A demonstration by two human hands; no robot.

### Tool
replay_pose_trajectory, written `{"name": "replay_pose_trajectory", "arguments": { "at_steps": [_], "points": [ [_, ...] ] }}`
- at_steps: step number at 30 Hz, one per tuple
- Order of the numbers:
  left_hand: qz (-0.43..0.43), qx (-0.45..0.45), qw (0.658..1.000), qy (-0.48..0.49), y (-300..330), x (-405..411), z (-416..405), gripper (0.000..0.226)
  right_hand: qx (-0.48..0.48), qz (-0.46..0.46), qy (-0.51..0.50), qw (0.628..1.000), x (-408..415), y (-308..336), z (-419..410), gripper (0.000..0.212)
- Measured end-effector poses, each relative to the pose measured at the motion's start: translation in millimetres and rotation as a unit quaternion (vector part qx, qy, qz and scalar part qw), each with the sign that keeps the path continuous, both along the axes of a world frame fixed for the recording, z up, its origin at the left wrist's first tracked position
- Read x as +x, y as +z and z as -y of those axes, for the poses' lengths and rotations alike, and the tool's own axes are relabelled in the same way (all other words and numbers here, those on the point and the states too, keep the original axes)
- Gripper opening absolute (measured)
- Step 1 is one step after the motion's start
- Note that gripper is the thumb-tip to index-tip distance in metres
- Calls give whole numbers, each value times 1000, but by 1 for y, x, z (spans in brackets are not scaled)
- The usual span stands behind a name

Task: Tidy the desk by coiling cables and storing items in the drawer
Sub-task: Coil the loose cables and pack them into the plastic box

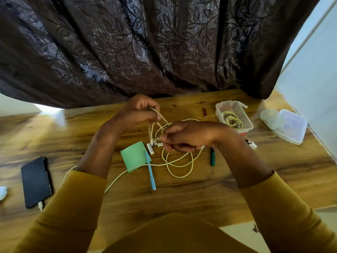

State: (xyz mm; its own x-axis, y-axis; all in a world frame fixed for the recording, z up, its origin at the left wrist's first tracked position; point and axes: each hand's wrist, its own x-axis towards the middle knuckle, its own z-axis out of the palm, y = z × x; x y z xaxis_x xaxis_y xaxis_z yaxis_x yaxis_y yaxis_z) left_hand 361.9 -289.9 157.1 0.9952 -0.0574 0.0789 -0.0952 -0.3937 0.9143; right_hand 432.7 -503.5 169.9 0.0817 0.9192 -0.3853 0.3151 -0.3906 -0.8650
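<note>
flanking the white cable [179, 162]: blue pen [151, 170], green lighter [212, 158], phone [36, 181]

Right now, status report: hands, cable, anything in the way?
Left hand and right hand both grip the white cable, half coiled. Blue pen and green paper lie under loose loops.

Pale cream cable [179, 161] lies in loose loops on the wooden desk [182, 194]; upper strands lifted.
</note>
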Motion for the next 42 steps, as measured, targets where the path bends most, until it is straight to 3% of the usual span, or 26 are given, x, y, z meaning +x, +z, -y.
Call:
{"name": "replay_pose_trajectory", "arguments": {
  "at_steps": [3, 5, 7, 11, 15, 23, 29, 34, 38, 42],
  "points": [
    [-24, 98, 994, 31, 1, -4, 3, 24, -59, 136, -107, 983, -3, -6, -11, 37],
    [-20, 179, 981, 77, 1, -8, 7, 14, -80, 270, -180, 943, 1, -10, -12, 36],
    [-10, 190, 977, 92, 2, -13, 15, 8, -54, 295, -247, 921, 3, -16, -13, 34],
    [15, 169, 980, 101, -1, -18, 21, 17, 47, 110, -355, 927, 2, -20, -16, 21],
    [9, 161, 983, 92, -11, -20, 17, 26, 143, -38, -347, 926, -1, -18, -15, 14],
    [-16, 126, 990, 66, -19, -27, 16, 14, 344, -288, -324, 833, 7, 2, -8, 18],
    [-62, 92, 992, 60, -23, -33, 15, 16, 375, -408, -306, 774, 15, 7, -4, 22],
    [-103, 93, 990, 32, -26, -35, 11, 42, 363, -507, -264, 736, 21, 6, 1, 30],
    [-125, 91, 988, 3, -35, -35, 3, 53, 321, -519, -220, 761, 21, 4, 2, 29],
    [-113, 32, 992, 49, -47, -34, -7, 61, 223, -548, -107, 799, 18, 2, 4, 29]
  ]
}}
